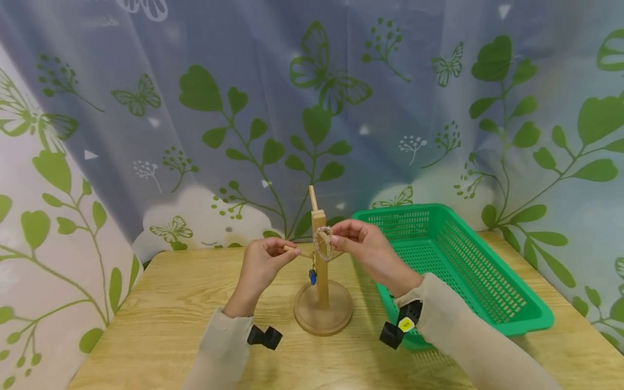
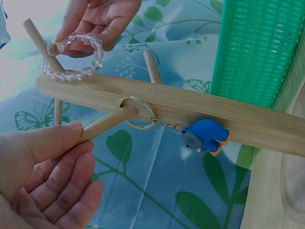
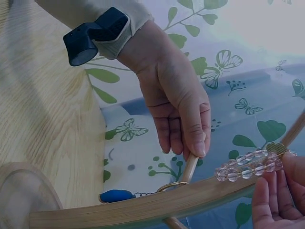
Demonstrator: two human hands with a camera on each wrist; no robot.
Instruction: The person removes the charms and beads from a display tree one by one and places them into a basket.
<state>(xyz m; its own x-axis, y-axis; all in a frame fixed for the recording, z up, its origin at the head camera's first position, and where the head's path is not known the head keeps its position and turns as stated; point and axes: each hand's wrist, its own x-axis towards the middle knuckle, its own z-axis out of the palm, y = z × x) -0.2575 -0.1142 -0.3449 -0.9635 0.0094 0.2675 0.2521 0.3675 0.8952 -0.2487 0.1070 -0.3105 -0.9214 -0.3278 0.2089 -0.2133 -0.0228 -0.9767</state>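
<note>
My left hand pinches the end of a wooden peg on the stand's post between thumb and fingertips. On that peg hangs a keychain, its metal ring around the wood and a blue elephant charm at the end of a short chain. My right hand holds a clear bead bracelet by its edge, between thumb and fingers. A gold-coloured bead shows at the pinch. The bracelet's loop is close to the post's top, overlapping an upper peg in the left wrist view.
The wooden post rises from a round base on the wood-grain table. Right of it stands a green plastic basket, partly behind the right forearm. A patterned curtain hangs behind the table.
</note>
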